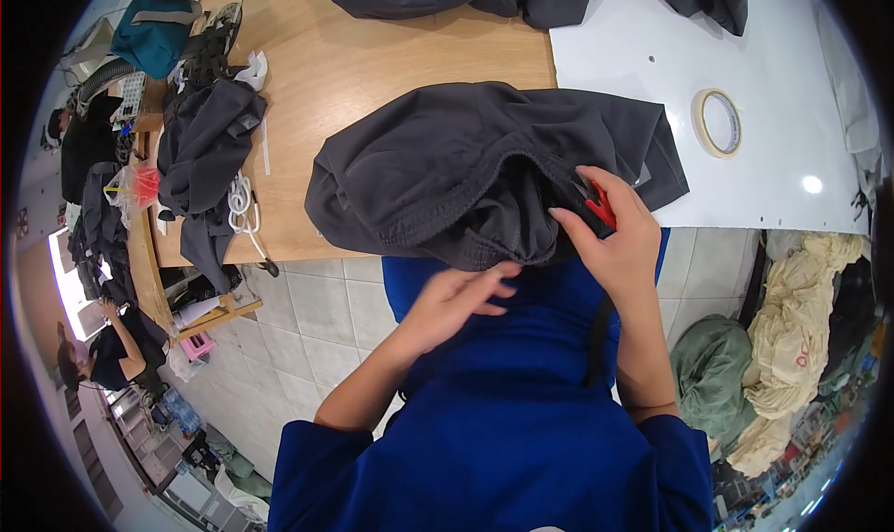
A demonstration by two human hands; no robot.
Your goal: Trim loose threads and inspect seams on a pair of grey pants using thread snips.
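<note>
Blue-sleeved hands at dark grey garment (pixel 484 173), red-handled snips (pixel 596 201) in play.
Garment: heavy dark grey knit, bunched and creased, gathered elastic hem hanging over near edge of wooden bench (pixel 372 57); lying half on wood, half on white board (pixel 773 57). Right hand (pixel 619 243) closed around snips and pinching hem; left hand (pixel 456 299) loosely curled, fingertips touching hem from below. Risk, as judged: blades hidden in folds, so fabric or left fingertips liable to nicking; overhanging bulk liable to sliding off. Beyond: tape roll (pixel 719 122), second dark garment (pixel 209 150), white cord (pixel 242 206), cloth heaps on floor.
</note>
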